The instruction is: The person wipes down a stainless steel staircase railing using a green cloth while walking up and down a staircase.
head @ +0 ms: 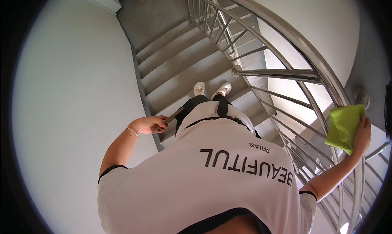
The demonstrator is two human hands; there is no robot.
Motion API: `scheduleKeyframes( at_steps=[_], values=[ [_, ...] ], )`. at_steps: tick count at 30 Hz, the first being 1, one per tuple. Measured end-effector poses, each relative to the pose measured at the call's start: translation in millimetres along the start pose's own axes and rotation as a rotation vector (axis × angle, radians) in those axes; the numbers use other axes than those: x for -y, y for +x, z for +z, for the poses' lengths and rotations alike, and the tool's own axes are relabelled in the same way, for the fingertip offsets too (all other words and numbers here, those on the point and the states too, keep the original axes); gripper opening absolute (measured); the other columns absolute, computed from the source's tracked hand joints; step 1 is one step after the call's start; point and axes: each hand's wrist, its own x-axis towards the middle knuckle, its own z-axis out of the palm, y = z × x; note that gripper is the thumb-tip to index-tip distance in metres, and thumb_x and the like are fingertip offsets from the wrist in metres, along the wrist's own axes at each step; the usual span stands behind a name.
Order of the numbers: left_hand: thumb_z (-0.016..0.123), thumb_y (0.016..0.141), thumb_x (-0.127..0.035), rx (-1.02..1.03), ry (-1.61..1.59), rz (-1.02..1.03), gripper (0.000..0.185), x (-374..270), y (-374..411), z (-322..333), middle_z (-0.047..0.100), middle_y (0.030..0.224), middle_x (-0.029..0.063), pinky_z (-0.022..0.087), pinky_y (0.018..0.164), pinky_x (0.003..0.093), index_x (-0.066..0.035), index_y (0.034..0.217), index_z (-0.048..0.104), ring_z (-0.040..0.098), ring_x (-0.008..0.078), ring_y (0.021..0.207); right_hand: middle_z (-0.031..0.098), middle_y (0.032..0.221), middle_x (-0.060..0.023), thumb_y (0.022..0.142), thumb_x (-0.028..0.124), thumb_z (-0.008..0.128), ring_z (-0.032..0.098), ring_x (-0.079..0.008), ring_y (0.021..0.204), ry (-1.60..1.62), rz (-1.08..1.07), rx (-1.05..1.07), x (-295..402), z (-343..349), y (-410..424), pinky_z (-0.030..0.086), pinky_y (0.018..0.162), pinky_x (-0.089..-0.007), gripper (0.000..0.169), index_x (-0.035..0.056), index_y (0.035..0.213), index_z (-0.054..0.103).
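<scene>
My right hand (pixel 363 139) presses a folded lime-green cloth (pixel 344 126) onto the stainless-steel handrail (pixel 324 70) at the right. The cloth covers the rail there and hides part of my palm and fingers. At hip height on the other side, my left hand (pixel 153 124) grips a thin brown handle (pixel 174 115). The handle's far end is hidden by my clothes, so I cannot tell what tool it belongs to.
Concrete stairs (pixel 183 61) lead down to a grey landing (pixel 153 13). My white clogs (pixel 199 88) stand on a step. Metal balusters (pixel 291 103) line the right side; a pale wall (pixel 76 81) rises at the left. A steel post (pixel 275 73) joins the railing to the stairs.
</scene>
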Motion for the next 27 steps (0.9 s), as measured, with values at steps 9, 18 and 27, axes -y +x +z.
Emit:
scheduleKeyframes(
  at_steps=[9,18,27],
  values=[
    [0.054,0.073,-0.022,0.078,-0.328,0.026,0.053,16.4,-13.1,-21.2,0.059,0.101,0.0218,0.046,0.075,0.0352,0.004,0.119,0.047,0.057,0.0269,0.085,0.057,0.12,-0.019,0.094,0.053,0.03,0.056,-0.035,0.108,0.017,-0.067,0.069,-45.8,17.1,36.1,0.043,0.089,-0.0397,0.06,0.0068,0.129,0.049],
    [0.053,0.073,-0.036,0.187,-0.327,0.105,0.06,18.7,-10.0,-11.1,0.058,0.1,0.0188,0.045,0.073,0.033,-0.001,0.122,0.047,0.055,0.0245,0.083,0.056,0.123,-0.0192,0.094,0.053,0.032,0.055,-0.0335,0.111,0.018,-0.095,0.046,-66.3,26.4,49.5,0.042,0.092,-0.0381,0.062,0.0058,0.13,0.048],
    [0.054,0.073,-0.039,0.228,-0.309,0.094,0.061,15.7,-11.9,-9.2,0.056,0.102,0.0179,0.043,0.073,0.032,-0.006,0.124,0.047,0.054,0.0229,0.083,0.055,0.123,-0.0194,0.094,0.053,0.033,0.056,-0.0332,0.109,0.058,-0.1,0.092,-69.0,25.7,50.3,0.042,0.091,-0.037,0.063,0.0057,0.133,0.045]
  ],
)
